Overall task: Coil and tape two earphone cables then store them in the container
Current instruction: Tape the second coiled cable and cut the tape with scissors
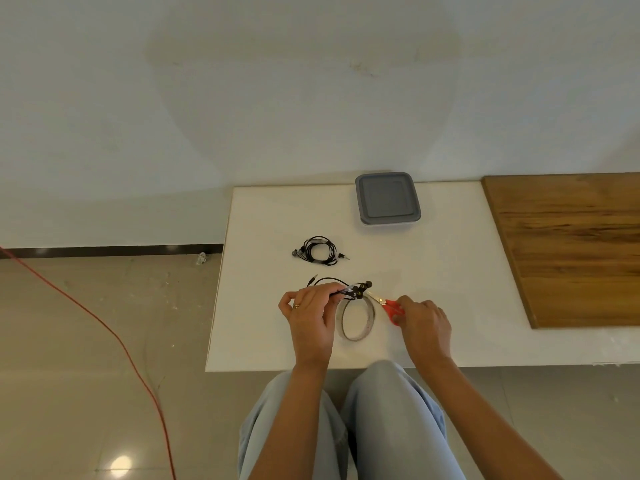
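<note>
left hand (308,317) grip pinches earphone bundle (350,291) over tape roll (356,321). right hand (424,323) grip holds red scissors (391,308), blades just beside bundle. second coiled earphone (318,251) on desk (273,220), near lidded container (388,199).

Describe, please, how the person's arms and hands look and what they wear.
Both forearms are bare, with no sleeves in view. The left hand wears a gold-coloured ring on one finger; the right hand shows no jewellery or glove.
</note>
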Motion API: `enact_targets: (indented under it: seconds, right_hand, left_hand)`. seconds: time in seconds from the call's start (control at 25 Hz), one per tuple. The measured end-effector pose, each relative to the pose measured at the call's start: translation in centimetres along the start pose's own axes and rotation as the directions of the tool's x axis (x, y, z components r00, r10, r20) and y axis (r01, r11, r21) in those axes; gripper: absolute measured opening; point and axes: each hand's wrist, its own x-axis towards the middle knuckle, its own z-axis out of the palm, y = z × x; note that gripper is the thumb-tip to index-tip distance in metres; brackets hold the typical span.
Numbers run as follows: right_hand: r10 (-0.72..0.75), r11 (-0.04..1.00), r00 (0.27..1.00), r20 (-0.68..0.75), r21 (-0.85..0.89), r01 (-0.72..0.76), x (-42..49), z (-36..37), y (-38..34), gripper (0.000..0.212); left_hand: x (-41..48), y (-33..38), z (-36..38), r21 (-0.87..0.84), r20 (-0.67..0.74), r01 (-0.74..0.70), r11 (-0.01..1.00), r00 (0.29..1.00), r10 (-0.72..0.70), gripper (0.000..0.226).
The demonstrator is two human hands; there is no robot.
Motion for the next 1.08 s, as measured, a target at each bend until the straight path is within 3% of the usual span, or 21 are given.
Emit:
enact_targets:
  seconds: [0.16, 0.28, 0.4, 0.6, 0.68, 0.88, 1.08]
  right_hand:
    - [0.004, 0.999, 0.995, 0.102, -0.033, -0.001, 0.2, -0.8, -0.3, 0.017]
    - [0.013, 0.981, 0.973, 0.230, 0.183, -0.057, 0.2, -0.8, 0.9, 0.018]
    - [-0.063, 0.861, 0.948, 0.312, 0.498, -0.107, -0.7, -2.0, 2.4, 0.018]
    - [-0.243, 0.707, 0.889, 0.389, 0.698, -0.113, -3.1, -4.0, 2.8, 0.019]
    - [-0.264, 0.680, 0.888, 0.377, 0.725, -0.105, -3.6, -4.3, 1.8, 0.021]
    - [-0.318, 0.727, 0.934, 0.163, 0.674, 0.130, -1.9, -7.8, -1.0, 0.034]
    - [-0.362, 0.807, 0.916, 0.171, 0.550, 0.217, 0.9, -11.4, -3.7, 0.047]
  left_hand:
    - [0.6, 1.2, -0.4, -0.018, -0.018, -0.033, 0.999, 0.999, 0.033, 0.012]
    - [1.4, 1.9, -1.0, -0.043, -0.027, -0.052, 0.998, 0.998, 0.051, 0.010]
    - [2.4, 2.3, -1.7, -0.034, -0.016, -0.065, 0.997, 0.998, 0.065, 0.013]
    - [4.2, 2.8, -3.1, -0.069, -0.038, -0.070, 0.995, 0.997, 0.067, 0.014]
    - [4.8, 3.1, -3.7, -0.096, -0.020, -0.067, 0.993, 0.998, 0.065, 0.016]
    - [7.0, 4.0, -5.7, -0.164, 0.040, -0.109, 0.980, 0.992, 0.117, 0.016]
    - [10.1, 4.5, -8.0, -0.204, 0.068, -0.176, 0.963, 0.979, 0.193, 0.012]
